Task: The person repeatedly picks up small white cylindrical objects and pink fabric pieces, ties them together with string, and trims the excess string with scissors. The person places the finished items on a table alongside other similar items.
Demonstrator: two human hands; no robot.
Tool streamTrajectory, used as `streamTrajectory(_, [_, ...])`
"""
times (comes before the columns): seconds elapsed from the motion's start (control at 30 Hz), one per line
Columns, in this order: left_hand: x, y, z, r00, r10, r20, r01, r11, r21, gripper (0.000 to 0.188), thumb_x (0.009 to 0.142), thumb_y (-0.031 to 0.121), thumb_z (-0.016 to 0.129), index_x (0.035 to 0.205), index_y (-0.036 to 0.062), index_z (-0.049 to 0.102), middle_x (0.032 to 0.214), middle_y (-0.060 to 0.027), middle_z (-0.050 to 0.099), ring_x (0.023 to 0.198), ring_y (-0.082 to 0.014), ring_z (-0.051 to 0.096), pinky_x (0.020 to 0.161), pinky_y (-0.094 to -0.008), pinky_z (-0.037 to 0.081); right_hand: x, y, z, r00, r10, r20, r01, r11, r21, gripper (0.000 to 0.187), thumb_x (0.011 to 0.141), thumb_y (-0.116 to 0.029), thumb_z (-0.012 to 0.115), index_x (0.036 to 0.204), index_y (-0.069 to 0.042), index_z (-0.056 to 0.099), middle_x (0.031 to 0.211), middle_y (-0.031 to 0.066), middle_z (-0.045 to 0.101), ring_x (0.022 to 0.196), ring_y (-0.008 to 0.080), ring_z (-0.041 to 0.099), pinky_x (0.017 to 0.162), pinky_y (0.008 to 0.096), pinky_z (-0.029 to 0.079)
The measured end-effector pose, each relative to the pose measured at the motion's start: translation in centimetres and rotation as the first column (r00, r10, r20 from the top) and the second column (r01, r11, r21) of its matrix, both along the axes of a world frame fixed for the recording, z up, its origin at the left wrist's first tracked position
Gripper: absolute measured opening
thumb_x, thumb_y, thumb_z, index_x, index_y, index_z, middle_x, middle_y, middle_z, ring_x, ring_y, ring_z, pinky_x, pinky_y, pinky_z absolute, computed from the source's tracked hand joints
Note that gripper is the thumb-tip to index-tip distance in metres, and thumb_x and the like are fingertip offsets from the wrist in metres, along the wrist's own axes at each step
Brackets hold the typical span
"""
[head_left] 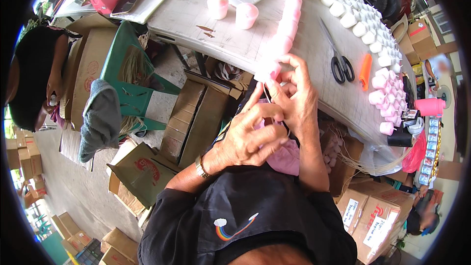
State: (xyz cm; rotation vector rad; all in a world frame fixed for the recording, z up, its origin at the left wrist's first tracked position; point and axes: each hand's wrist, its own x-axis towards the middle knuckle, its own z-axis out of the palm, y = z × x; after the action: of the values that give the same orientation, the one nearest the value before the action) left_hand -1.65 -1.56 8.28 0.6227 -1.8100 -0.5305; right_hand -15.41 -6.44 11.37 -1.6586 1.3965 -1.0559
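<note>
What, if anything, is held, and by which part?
The right hand holds a pink candle, seemingly by its right side; whether the left hand grips anything cannot be told.

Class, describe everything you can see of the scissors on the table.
The scissors have two black, plastic-looking handle loops and slim, grey, metallic-looking blades that appear closed. They lie flat on the pale table, tips toward the picture's upper left, apart from an orange tool on their right.

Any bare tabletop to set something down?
Two patches: between the pink row and scissors; and between the two pink-white cups and the near edge of the table, brown flecks aside. Crowded: right side, with white cups, pink cups, orange tool.
</note>
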Motion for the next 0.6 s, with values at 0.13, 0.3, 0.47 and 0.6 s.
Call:
streamTrajectory(0.13, [0.6, 0.0, -0.7, 0.999, -0.023, -0.026, 0.024, 0.998, 0.055, 0.015, 0.074, 0.003, 0.072, 0.087, 0.0048, 0.065, 0.094, -0.0101, 0.055, 0.095, -0.0265, 0.061, 0.113, -0.0551, 0.033, -0.1, 0.3, -0.2, 0.975, 0.107, -0.194, -0.133, 0.983, -0.127, 0.050, 0.088, -0.005, 0.067, 0.134, -0.010, 0.046, 0.091, 0.0105, 0.067, 0.062, 0.0096, 0.060, 0.056, 0.0266, 0.049])
streamTrajectory(0.3, [1.0, -1.0, -2.2, 0.907, 0.369, -0.203, -0.279, 0.888, 0.367, 0.043, 0.083, 0.032, 0.071, 0.109, 0.0008, 0.058, 0.099, -0.0122, 0.058, 0.097, -0.0239, 0.057, 0.089, -0.0372, 0.046, -1.0, 0.4, -0.5, 0.936, 0.311, 0.163, -0.342, 0.912, 0.225, 0.030, 0.095, -0.009, 0.061, 0.123, -0.005, 0.050, 0.095, 0.0056, 0.067, 0.080, 0.0081, 0.061, 0.070, 0.0257, 0.053])
streamTrajectory(0.47, [1.8, -2.3, -3.8, 0.683, 0.140, -0.717, 0.612, 0.426, 0.666, 0.052, 0.094, 0.047, 0.058, 0.118, 0.0011, 0.055, 0.098, -0.0074, 0.062, 0.086, -0.0135, 0.061, 0.072, -0.0274, 0.050, -2.3, 2.7, -1.1, 0.874, 0.461, 0.154, -0.485, 0.849, 0.209, 0.031, 0.096, -0.010, 0.055, 0.126, -0.003, 0.049, 0.084, 0.0104, 0.068, 0.067, 0.0129, 0.065, 0.065, 0.0270, 0.052])
streamTrajectory(0.6, [2.7, -1.4, -5.0, 0.882, -0.103, -0.459, 0.470, 0.227, 0.853, 0.033, 0.095, 0.034, 0.063, 0.097, 0.0013, 0.062, 0.087, -0.0050, 0.064, 0.075, -0.0115, 0.063, 0.063, -0.0255, 0.050, -5.1, 5.1, -2.8, 0.974, 0.188, -0.128, -0.171, 0.976, 0.134, 0.026, 0.094, -0.015, 0.060, 0.118, -0.003, 0.056, 0.081, 0.0122, 0.068, 0.066, 0.0135, 0.065, 0.064, 0.0268, 0.052])
